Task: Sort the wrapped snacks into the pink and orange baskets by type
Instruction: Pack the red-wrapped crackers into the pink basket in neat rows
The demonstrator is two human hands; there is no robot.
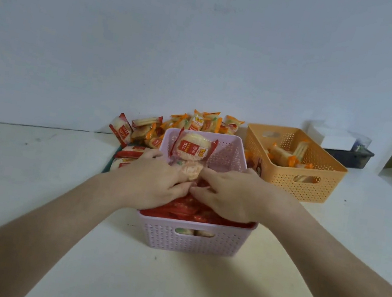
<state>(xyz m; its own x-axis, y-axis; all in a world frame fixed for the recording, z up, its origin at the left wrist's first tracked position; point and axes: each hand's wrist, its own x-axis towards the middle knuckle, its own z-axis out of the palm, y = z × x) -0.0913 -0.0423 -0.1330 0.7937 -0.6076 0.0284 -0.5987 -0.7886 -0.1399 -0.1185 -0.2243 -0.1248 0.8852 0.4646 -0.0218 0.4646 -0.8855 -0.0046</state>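
Head: two hands (155, 180) (229, 198), two baskets (189, 242) (297, 188)

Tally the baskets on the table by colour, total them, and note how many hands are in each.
Pink basket: 1, with 2 hands reaching into it, the left hand and the right hand
Orange basket: 1, with 0 hands in it
Total: 2 baskets

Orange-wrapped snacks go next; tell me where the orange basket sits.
Head view: the orange basket stands right of centre on the table, by the right rear corner of the pink basket.
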